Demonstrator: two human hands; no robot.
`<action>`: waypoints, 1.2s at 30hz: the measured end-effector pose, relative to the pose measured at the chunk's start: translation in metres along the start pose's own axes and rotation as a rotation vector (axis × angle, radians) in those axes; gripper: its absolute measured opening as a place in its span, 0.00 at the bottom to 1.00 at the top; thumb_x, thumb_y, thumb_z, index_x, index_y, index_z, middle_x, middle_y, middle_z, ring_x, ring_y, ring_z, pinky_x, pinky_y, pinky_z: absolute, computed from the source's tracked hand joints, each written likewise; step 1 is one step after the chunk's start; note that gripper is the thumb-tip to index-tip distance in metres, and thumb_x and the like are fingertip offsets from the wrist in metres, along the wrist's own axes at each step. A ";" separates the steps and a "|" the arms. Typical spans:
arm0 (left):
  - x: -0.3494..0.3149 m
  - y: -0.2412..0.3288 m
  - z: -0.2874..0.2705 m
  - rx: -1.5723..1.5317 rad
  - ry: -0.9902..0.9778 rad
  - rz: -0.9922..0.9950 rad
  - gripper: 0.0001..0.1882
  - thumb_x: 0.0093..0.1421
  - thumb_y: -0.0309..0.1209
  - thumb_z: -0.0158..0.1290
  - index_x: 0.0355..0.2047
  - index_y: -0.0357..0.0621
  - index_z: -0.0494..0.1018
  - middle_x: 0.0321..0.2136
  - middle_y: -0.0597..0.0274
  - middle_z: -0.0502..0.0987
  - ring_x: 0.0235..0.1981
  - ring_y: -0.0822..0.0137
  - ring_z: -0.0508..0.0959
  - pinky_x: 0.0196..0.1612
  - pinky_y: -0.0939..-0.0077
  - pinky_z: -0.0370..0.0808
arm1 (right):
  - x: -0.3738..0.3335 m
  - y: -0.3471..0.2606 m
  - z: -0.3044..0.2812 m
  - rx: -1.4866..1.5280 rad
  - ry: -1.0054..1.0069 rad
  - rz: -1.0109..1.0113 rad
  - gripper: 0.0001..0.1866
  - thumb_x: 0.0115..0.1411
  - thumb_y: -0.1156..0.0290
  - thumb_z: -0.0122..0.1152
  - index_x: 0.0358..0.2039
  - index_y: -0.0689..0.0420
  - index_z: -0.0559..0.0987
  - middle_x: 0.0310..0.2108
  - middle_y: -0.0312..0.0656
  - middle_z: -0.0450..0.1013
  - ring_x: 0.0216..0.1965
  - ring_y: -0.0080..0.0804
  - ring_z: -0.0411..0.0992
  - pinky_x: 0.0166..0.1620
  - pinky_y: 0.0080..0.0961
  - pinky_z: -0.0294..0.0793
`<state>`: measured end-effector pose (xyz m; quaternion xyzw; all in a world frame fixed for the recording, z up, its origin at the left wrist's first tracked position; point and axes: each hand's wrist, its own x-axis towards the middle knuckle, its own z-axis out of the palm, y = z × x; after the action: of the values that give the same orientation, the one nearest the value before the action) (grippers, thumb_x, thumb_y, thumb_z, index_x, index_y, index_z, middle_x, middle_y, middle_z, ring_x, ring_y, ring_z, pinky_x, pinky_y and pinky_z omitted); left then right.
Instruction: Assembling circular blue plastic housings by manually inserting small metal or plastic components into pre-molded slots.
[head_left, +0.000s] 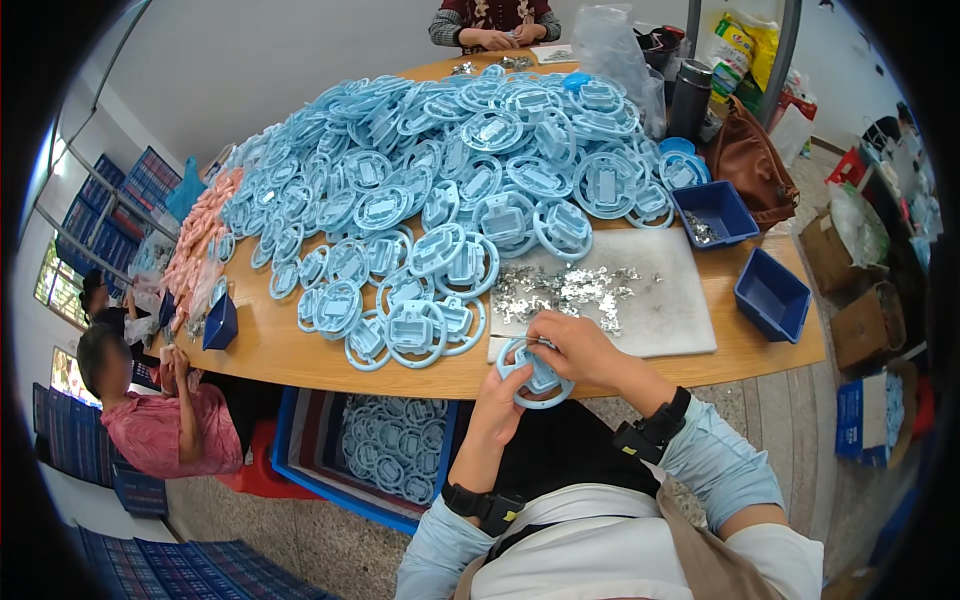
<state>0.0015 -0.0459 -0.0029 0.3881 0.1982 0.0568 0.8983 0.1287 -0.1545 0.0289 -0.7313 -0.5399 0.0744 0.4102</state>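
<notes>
Seen from the head view, a worker holds a pale blue ring (541, 378) at the near edge of a wooden bench (440, 378), keeping it between two bare hands, just above the lap. The left hand (494, 405) grasps the ring from its left side, thumb lying over the rim. The right hand (578, 348) reaches in from the upper right, its fingertips pinched on a slim item (528, 338) at the ring's top; what kind of item it is cannot be told.

Just beyond the hands, small silvery metal pieces (600, 290) lie strewn across a white board (680, 300). Farther back and to the left, a great heap (383, 207) of similar blue rings covers much of the bench, with pink parts (205, 230) along its left end. Two dark blue tubs (731, 205) (773, 296) stand right of the board, the farther one holding more metal pieces, near a brown bag (748, 165) and a dark flask (689, 100). Below the bench, left of the worker, a blue crate (380, 512) holds more rings. Across the bench, another person's hands (505, 38) meet near the far edge.
</notes>
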 end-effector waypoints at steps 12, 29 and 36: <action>0.001 0.001 -0.006 0.042 0.003 -0.031 0.16 0.57 0.27 0.48 0.46 0.40 0.64 0.39 0.62 0.73 0.39 0.70 0.75 0.40 0.76 0.74 | -0.011 0.000 0.014 -0.340 0.158 -0.235 0.05 0.45 0.72 0.56 0.25 0.55 0.71 0.29 0.38 0.65 0.20 0.35 0.71 0.20 0.27 0.71; 0.000 0.006 -0.014 -0.135 0.020 0.044 0.16 0.63 0.32 0.43 0.50 0.43 0.61 0.43 0.60 0.70 0.43 0.68 0.73 0.44 0.72 0.74 | -0.045 -0.022 0.027 -0.290 0.004 0.167 0.29 0.48 0.74 0.54 0.53 0.45 0.66 0.26 0.43 0.69 0.23 0.42 0.71 0.25 0.37 0.70; 0.000 0.007 -0.014 -0.150 0.009 0.044 0.16 0.62 0.31 0.43 0.50 0.42 0.61 0.44 0.60 0.69 0.43 0.68 0.73 0.45 0.72 0.74 | -0.042 -0.022 0.032 -0.326 0.027 0.125 0.28 0.48 0.75 0.54 0.53 0.46 0.67 0.22 0.43 0.70 0.20 0.42 0.71 0.24 0.36 0.70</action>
<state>-0.0042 -0.0313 -0.0065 0.3236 0.1886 0.0928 0.9225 0.0781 -0.1724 0.0091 -0.8211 -0.4929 0.0016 0.2880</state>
